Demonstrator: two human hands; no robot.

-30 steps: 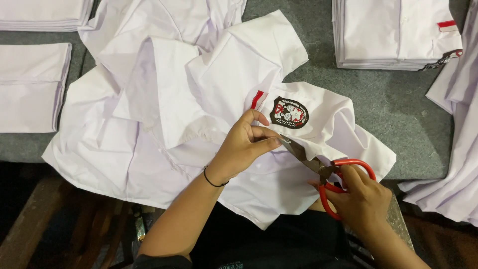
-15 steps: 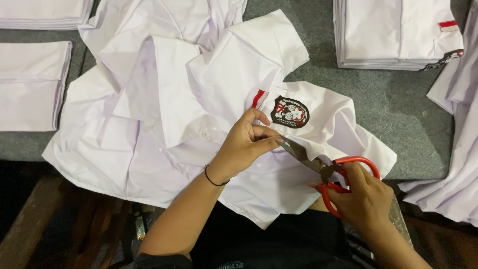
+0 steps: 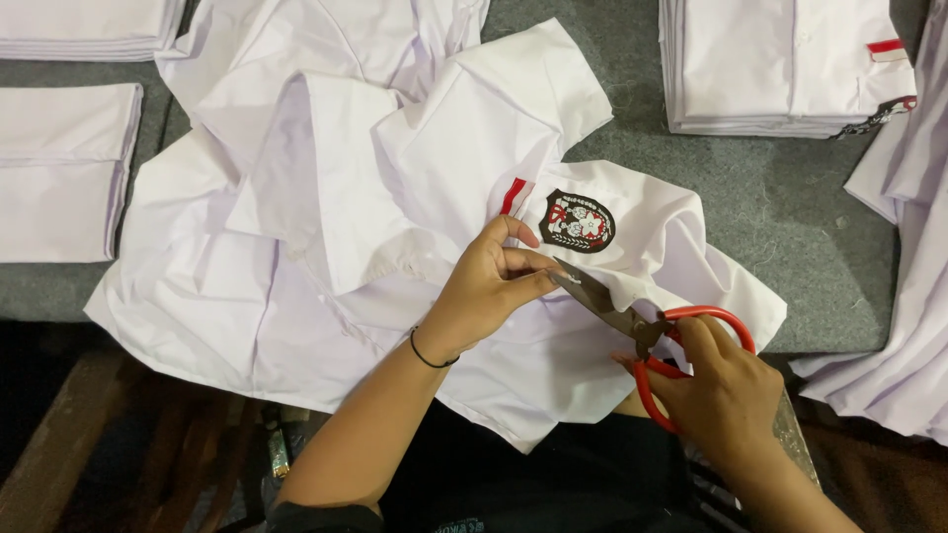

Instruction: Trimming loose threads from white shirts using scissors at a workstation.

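- Pinching a fold of the crumpled white cotton shirt (image 3: 415, 197), the left hand (image 3: 484, 291) has fingers curled shut at table centre.
- Right hand (image 3: 726, 395), at four o'clock, grips red-handled steel scissors (image 3: 642, 326), blades nearly closed beside those fingertips.
- Black embroidered badge (image 3: 578, 220) lies at one o'clock.

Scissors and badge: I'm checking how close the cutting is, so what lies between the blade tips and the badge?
Head view: only white shirt cloth lies between the scissors and the badge.
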